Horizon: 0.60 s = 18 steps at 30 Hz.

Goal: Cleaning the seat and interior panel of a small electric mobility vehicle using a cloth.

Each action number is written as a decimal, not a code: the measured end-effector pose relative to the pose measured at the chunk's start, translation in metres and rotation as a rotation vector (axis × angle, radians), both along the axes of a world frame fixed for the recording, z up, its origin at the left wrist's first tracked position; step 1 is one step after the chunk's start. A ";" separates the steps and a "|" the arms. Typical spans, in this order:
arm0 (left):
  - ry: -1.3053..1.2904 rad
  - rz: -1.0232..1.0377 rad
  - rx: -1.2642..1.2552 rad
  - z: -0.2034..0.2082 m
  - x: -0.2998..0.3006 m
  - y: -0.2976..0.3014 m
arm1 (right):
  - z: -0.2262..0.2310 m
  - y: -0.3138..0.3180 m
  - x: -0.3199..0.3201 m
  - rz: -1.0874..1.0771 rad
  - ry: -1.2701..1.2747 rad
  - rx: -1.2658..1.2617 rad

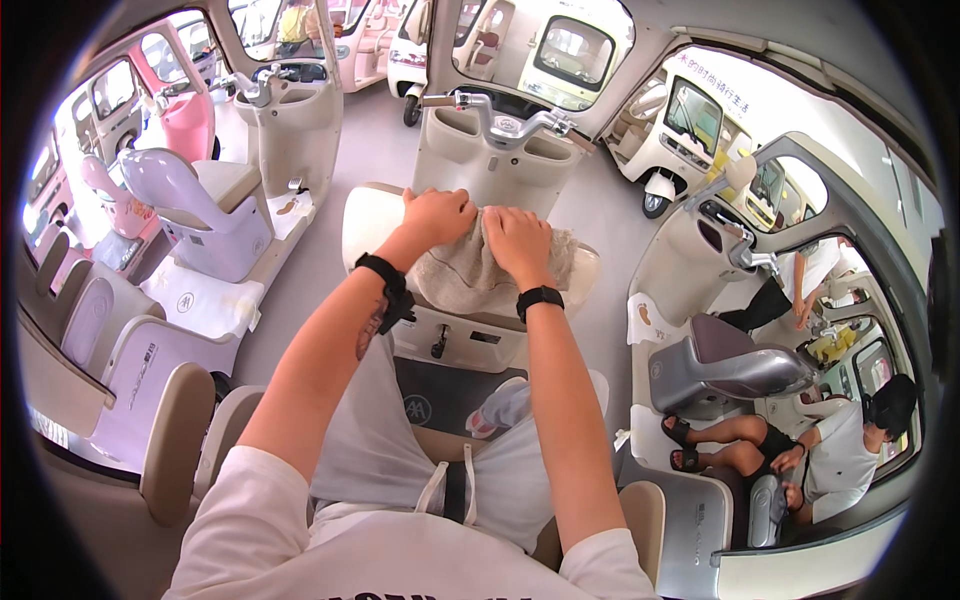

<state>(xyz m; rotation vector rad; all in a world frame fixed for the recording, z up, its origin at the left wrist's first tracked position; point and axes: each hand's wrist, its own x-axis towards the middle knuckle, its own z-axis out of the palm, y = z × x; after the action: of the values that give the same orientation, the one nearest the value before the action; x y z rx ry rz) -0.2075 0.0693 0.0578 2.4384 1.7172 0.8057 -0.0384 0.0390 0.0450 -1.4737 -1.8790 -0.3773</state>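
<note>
A beige-grey cloth lies bunched over the top of the cream driver's seat in front of me. My left hand is closed at the cloth's far left edge, its fingers curled. On the right part of the cloth, my right hand presses down with bent fingers gripping it. The two hands are close together but apart. Fabric and knuckles hide the fingertips. Below the cloth, a key sits in the seat's back panel.
Beyond the seat is a handlebar on a cream front console. A lilac three-wheeler stands at left, a grey one at right. A person in a white shirt sits at right. The cabin frame encloses me.
</note>
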 end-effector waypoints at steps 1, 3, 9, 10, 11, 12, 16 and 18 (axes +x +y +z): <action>0.006 -0.004 0.005 0.000 -0.007 0.003 | -0.001 0.001 0.004 0.055 -0.005 0.077; -0.018 -0.023 -0.065 -0.005 -0.030 0.018 | -0.003 0.006 0.025 0.058 -0.006 0.081; -0.068 0.057 -0.016 -0.007 -0.040 0.021 | -0.019 0.010 0.107 -0.188 0.024 -0.024; -0.048 0.103 -0.034 -0.004 -0.038 0.020 | -0.019 0.006 0.102 -0.199 0.022 -0.039; -0.030 0.116 -0.037 -0.007 -0.041 0.024 | -0.013 0.006 0.084 -0.265 -0.040 -0.070; -0.032 0.111 -0.041 -0.008 -0.042 0.025 | -0.008 0.008 0.069 -0.334 -0.101 -0.094; -0.062 0.101 -0.037 -0.007 -0.039 0.026 | -0.002 0.008 0.021 -0.285 -0.137 -0.059; -0.079 0.097 -0.024 -0.009 -0.038 0.025 | 0.006 0.002 -0.011 -0.188 -0.131 -0.067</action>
<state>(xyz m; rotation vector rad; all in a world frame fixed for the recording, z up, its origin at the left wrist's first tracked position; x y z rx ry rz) -0.2450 0.0947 0.0490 2.2905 1.8172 0.8742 -0.0493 0.0406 0.0511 -1.7138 -1.8747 -0.5143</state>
